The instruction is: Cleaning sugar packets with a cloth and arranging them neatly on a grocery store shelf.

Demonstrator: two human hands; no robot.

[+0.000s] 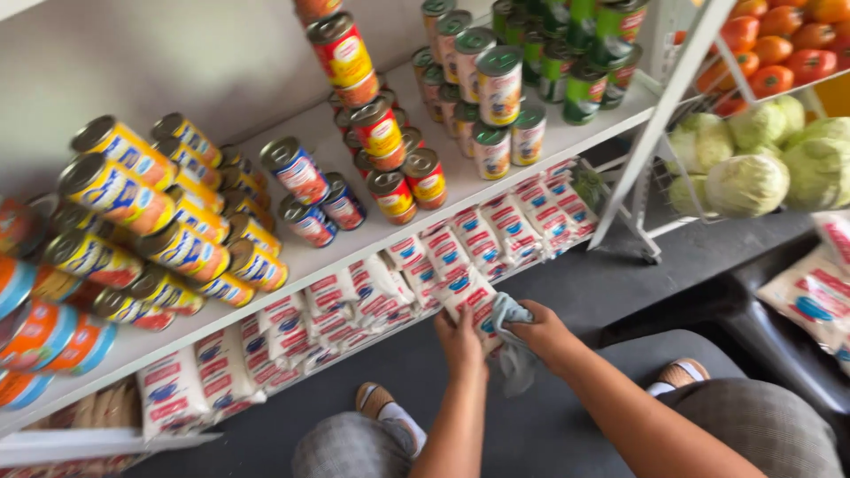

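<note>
Crouched before a low shelf of white sachets with red and blue print, wiping one packet (467, 296) held out from the bottom row. Left hand (459, 341) closed around the packet's lower edge, steadying it just in front of the neighbouring sachets (372, 292). Right hand (542, 332) clenched on a pale blue-grey cloth (512, 341), bunched against the packet's right side with a tail hanging below the wrist. Best done, judging from this view, with a firm but light left grip so the soft bag does not buckle, and with the cloth drawn flat across the face rather than dabbed in a wad. Worth keeping the dangling end clear of the dark floor (567, 292) so no grit transfers back. Worth minding the white shelf board (336, 252) directly above, loaded with stacked tins (390, 150) near its edge, some lying tilted. To the right, well apart, a wire rack of cabbages (748, 181) and tomatoes (779, 44)
</note>
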